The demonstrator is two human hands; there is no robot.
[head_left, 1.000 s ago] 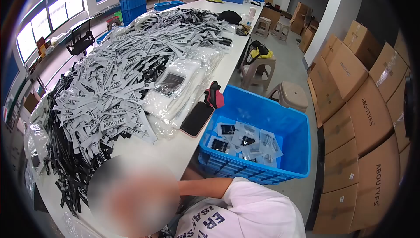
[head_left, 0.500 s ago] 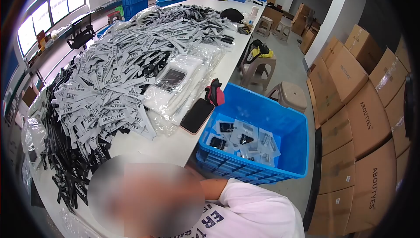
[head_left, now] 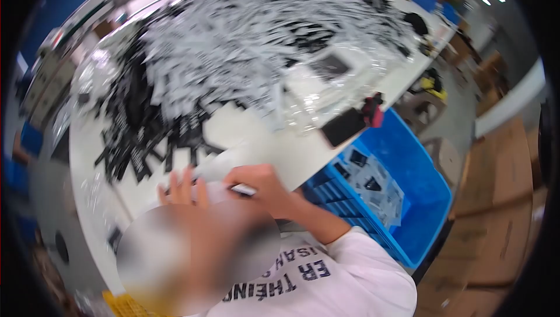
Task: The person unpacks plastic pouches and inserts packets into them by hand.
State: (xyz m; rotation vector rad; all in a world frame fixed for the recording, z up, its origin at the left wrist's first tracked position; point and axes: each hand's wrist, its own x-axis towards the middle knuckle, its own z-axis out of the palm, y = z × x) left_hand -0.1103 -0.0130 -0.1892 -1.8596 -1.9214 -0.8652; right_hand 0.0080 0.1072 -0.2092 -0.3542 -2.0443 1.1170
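My right hand (head_left: 261,187) is closed at the near edge of the white table, with a small black-and-white piece (head_left: 243,189) between its fingers; motion blur hides what kind it is. To its left, my left hand (head_left: 185,193) has its fingers spread over the table, and a blurred patch covers much of the palm. Something pale lies between the hands, too smeared to name. Beyond them spreads a heap of grey-white printed strips (head_left: 216,66), and black printed strips (head_left: 137,136) lie fanned out at its near left side.
At my right a blue bin (head_left: 429,162) holds several clear packets (head_left: 373,186) with black labels. A dark phone (head_left: 343,127), a red-and-black item (head_left: 373,111) and clear plastic bags (head_left: 312,107) lie near the table's right edge. Cardboard boxes (head_left: 496,171) are stacked further right.
The view has turned and dropped toward the near table edge. Both hands now show over the table, the right one with a small black-and-white piece. Heap and bin appear otherwise unchanged.
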